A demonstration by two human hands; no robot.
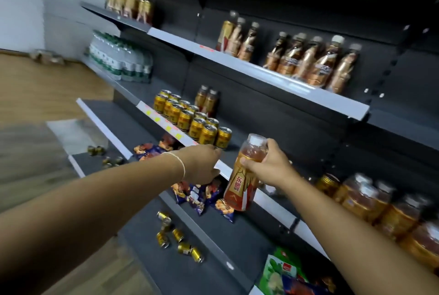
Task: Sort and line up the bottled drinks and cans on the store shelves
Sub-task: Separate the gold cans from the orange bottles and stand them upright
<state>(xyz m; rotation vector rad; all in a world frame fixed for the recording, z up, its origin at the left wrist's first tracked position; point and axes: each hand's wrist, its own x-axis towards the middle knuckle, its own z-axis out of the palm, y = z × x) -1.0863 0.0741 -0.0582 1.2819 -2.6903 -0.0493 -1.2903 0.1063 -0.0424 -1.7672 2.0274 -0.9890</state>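
My right hand (266, 166) grips an amber drink bottle (242, 183) with a white cap by its upper part, held in front of the middle shelf's white edge (268, 199). My left hand (202, 164) reaches to that shelf edge just below the nearest gold can (223, 137); its fingers are hidden, so whether it holds anything is unclear. Gold cans (187, 116) stand in two rows on the middle shelf. Two bottles (206, 102) stand behind them. More amber bottles (380, 206) crowd the shelf at right.
Copper-labelled bottles (316, 64) line the upper shelf (261, 73). Water bottles (121, 59) stand at far left. Snack packets (202, 197) lie under the middle shelf. Several gold cans (175, 237) lie toppled on the bottom shelf. Wooden floor spreads to the left.
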